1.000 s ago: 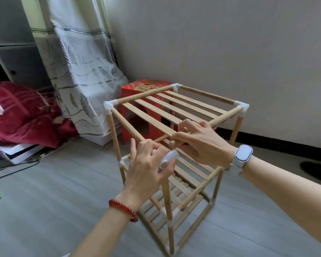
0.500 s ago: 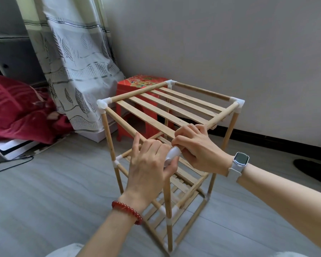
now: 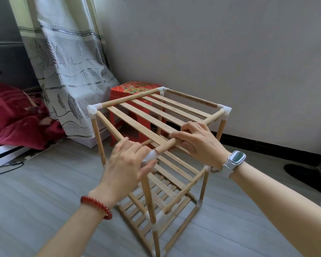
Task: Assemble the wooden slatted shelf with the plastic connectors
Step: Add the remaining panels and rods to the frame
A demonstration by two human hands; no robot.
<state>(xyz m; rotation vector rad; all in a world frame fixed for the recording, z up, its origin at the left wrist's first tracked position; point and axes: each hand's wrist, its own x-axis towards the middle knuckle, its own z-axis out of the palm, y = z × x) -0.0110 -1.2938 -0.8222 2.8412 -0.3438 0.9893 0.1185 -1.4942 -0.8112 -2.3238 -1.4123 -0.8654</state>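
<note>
Left hand (image 3: 127, 160) grips corner connector (image 3: 150, 157); right hand (image 3: 198, 143) grips rail (image 3: 191, 131)

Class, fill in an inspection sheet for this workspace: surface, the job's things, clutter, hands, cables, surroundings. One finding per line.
Surface: grey plank floor.
Job's things: wooden shelf stands upright, three slatted tiers; white plastic connectors at the far top corners, near connector under the hands.
Clutter: red stool behind the shelf; red bedding at left.
Hands: left hand holds the near connector; right hand has its grip on the top rail.
Cables: black cable on the floor, left.
Surroundings: patterned curtain, plain wall.
</note>
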